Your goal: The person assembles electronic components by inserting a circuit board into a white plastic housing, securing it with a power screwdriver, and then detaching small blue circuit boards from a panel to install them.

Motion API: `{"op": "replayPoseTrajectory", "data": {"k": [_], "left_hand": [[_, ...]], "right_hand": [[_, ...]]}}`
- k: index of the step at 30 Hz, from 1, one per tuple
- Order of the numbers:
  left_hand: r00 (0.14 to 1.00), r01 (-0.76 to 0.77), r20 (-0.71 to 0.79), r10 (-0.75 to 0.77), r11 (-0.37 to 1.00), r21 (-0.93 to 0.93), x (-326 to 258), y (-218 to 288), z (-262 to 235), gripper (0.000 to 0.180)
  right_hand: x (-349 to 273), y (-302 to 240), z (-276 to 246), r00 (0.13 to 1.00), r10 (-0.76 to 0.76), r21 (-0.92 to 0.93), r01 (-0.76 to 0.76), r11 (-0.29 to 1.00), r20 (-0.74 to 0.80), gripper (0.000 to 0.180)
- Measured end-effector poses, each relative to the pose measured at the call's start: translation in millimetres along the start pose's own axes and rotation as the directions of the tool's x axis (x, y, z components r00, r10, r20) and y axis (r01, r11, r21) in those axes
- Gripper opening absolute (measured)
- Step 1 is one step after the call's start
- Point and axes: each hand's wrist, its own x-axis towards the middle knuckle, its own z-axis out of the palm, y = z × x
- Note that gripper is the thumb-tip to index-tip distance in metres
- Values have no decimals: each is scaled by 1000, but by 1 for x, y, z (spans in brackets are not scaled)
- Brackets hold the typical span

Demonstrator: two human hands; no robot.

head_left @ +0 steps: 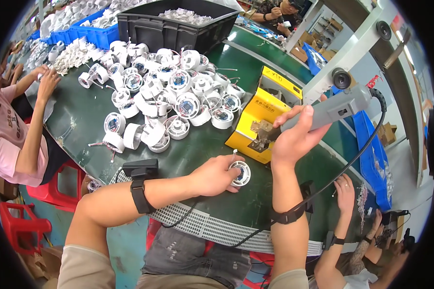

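A white round plastic housing with a blue circuit board inside (246, 174) lies on the green tabletop, with the fingers and thumb of my left hand (212, 176) closed on its left side. A short lead with a small white connector sticks up beside it. My right hand (294, 144) is wrapped round a grey electric screwdriver (332, 110), whose black cord loops down over my forearm. The screwdriver's front end points at the metal guide (263, 132) of a yellow screw feeder box (246, 118); its very tip cannot be made out.
A large pile of similar white housings (176, 108) spreads over the green table (87, 120). Behind it stand a black bin (169, 31) and blue bins (94, 33) of white parts. Co-workers sit left, right and across the table. A white post (345, 62) rises at right.
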Motion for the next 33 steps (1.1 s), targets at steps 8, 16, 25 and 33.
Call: {"op": "replayPoseTrajectory", "data": {"k": [8, 16, 25, 33], "left_hand": [[1000, 4, -6, -4, 1000, 31, 0, -1, -1, 42], [999, 23, -22, -23, 1000, -14, 1, 0, -1, 41], [998, 24, -50, -27, 998, -57, 4, -2, -3, 40], [995, -8, -97, 5, 999, -35, 4, -2, -4, 38]], "right_hand": [[-3, 2, 1, 1000, 7, -6, -7, 1000, -8, 43], [-4, 1, -1, 999, 26, -34, -25, 999, 30, 39], [-8, 2, -1, 995, 44, 13, -45, 999, 89, 37], [-51, -26, -10, 986, 155, 148, -162, 975, 60, 41]]}}
